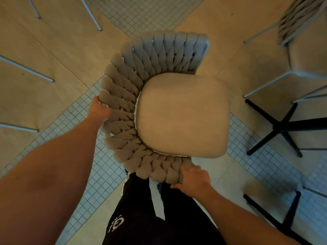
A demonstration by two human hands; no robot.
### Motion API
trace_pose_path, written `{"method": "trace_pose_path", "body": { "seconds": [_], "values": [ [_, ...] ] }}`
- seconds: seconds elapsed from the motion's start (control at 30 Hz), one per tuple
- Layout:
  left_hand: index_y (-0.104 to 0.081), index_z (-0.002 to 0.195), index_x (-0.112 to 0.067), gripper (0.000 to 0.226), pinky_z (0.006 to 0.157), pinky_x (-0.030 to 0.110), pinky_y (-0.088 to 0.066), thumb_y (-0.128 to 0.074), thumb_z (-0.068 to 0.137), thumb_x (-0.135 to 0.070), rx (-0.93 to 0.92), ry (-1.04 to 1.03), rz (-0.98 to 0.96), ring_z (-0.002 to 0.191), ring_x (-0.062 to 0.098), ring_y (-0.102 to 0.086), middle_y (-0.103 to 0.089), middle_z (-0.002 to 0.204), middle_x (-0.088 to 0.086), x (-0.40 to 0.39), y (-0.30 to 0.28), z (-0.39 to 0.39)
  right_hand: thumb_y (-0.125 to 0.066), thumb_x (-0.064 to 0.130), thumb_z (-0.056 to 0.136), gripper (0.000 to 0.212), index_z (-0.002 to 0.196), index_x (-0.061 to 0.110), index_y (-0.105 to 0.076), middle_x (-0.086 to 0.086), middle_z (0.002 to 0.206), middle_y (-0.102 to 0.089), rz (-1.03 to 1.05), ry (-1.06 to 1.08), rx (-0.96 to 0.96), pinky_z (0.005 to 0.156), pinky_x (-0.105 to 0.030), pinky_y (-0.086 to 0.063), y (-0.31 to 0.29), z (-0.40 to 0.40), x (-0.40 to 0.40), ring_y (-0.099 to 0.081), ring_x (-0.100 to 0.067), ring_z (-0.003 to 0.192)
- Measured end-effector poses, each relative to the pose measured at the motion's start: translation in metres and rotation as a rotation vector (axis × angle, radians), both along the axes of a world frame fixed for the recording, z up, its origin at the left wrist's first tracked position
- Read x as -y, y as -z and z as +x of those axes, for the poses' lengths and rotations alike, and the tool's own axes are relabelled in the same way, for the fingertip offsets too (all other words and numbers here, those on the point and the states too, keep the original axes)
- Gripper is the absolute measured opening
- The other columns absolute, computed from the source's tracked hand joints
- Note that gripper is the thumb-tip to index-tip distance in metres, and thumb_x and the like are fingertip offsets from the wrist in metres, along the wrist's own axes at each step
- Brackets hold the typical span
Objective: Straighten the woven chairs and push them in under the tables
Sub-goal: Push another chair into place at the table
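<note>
Seen from above, the woven chair (134,106) stands on the floor (58,55), its cushion (182,115) facing right. The left hand (99,110) grips its braided back; the right hand (192,181) grips the near arm. A black desk base (281,128) stands just right, beside a second woven chair (300,41).

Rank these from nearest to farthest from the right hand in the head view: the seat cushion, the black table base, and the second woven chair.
1. Seat cushion, just ahead of the right hand.
2. Black table base, off to the right.
3. Second woven chair, far upper right corner.
</note>
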State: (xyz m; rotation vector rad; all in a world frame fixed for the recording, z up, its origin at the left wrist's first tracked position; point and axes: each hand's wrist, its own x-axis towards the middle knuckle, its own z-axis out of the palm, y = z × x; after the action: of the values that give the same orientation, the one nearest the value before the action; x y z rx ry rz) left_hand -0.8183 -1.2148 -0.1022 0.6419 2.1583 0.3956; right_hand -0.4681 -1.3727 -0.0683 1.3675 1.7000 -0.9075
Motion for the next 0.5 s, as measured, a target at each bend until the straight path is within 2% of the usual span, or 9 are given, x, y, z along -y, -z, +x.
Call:
{"method": "trace_pose_path", "body": {
  "seconds": [0.13, 0.27, 0.33, 0.4, 0.5],
  "values": [
    [-0.032, 0.149, -0.031, 0.067, 0.090, 0.059, -0.055, -0.063, 0.092, -0.014, 0.018, -0.011, 0.002, 0.113, 0.040, -0.057, -0.051, 0.137, 0.015, 0.003, 0.006, -0.004, -0.052, 0.083, 0.083, 0.086, 0.143, 0.023, -0.041, -0.010, 0.142, -0.054, -0.021, -0.002, 0.010, 0.099, -0.039, -0.041, 0.000, 0.003, -0.001, -0.047, -0.030, 0.131],
    [-0.034, 0.145, -0.032, 0.064, 0.086, 0.051, -0.056, -0.063, 0.091, -0.013, 0.028, -0.023, -0.028, 0.107, 0.037, -0.058, -0.052, 0.129, 0.014, 0.005, 0.005, 0.002, -0.051, 0.083, 0.083, 0.085, 0.144, 0.025, -0.040, -0.009, 0.144, -0.053, -0.022, 0.007, 0.035, 0.101, -0.040, -0.041, 0.001, 0.009, -0.001, -0.044, -0.031, 0.134],
    [-0.031, 0.148, -0.029, 0.067, 0.088, 0.052, -0.055, -0.062, 0.092, -0.011, 0.028, -0.013, -0.032, 0.106, 0.037, -0.058, -0.052, 0.125, 0.013, 0.004, 0.005, 0.006, -0.052, 0.082, 0.083, 0.083, 0.142, 0.024, -0.041, -0.010, 0.144, -0.052, -0.025, 0.006, 0.043, 0.101, -0.039, -0.041, 0.001, 0.011, -0.002, -0.043, -0.031, 0.135],
    [-0.027, 0.151, -0.028, 0.070, 0.089, 0.053, -0.055, -0.062, 0.092, -0.013, 0.014, 0.017, -0.046, 0.107, 0.039, -0.058, -0.053, 0.126, 0.014, 0.005, 0.003, 0.007, -0.053, 0.081, 0.084, 0.083, 0.141, 0.023, -0.041, -0.010, 0.144, -0.052, -0.038, 0.010, 0.047, 0.100, -0.039, -0.041, 0.002, 0.011, -0.003, -0.043, -0.031, 0.134],
    [-0.026, 0.153, -0.021, 0.071, 0.082, 0.046, -0.052, -0.064, 0.093, -0.020, -0.054, 0.113, -0.077, 0.108, 0.041, -0.058, -0.053, 0.131, 0.020, 0.009, -0.001, 0.005, -0.060, 0.079, 0.081, 0.086, 0.142, 0.022, -0.040, -0.010, 0.146, -0.049, -0.069, 0.018, 0.021, 0.102, -0.041, -0.040, 0.002, 0.011, -0.009, -0.043, -0.032, 0.134]
  ]
}}
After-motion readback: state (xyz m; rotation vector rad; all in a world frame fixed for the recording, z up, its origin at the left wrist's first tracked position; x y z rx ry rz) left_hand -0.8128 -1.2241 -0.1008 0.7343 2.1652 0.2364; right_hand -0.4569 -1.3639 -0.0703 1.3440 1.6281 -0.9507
